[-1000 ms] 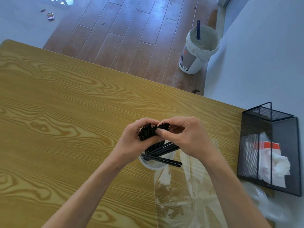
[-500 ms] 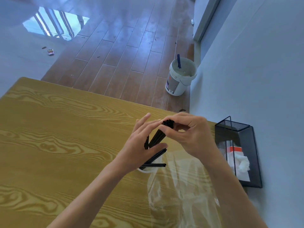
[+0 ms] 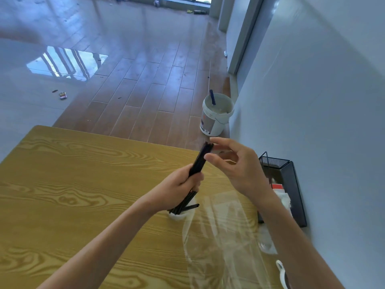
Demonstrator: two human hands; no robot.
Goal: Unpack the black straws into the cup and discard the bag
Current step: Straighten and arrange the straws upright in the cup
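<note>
Now gripped mid-length in left hand [image 3: 177, 187]: straws [image 3: 199, 163], gathered into one tilted bundle, lower ends in cup [image 3: 177, 215]. Right hand [image 3: 239, 170] loosened from its earlier pinch, fingers spread, fingertips just at the top ends. Bag [image 3: 220, 236] flat on table [image 3: 83, 184], apparently emptied. Probably left: drop bundle, bin bag in basket [image 3: 291, 184].

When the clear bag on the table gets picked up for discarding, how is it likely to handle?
Probably floppy: the bag lies flat and wrinkled on the table. Likely very light, since it is thin, see-through film and looks empty. It may be slippery and could slide or drift, with neither the left hand nor the right hand pinning it.
</note>
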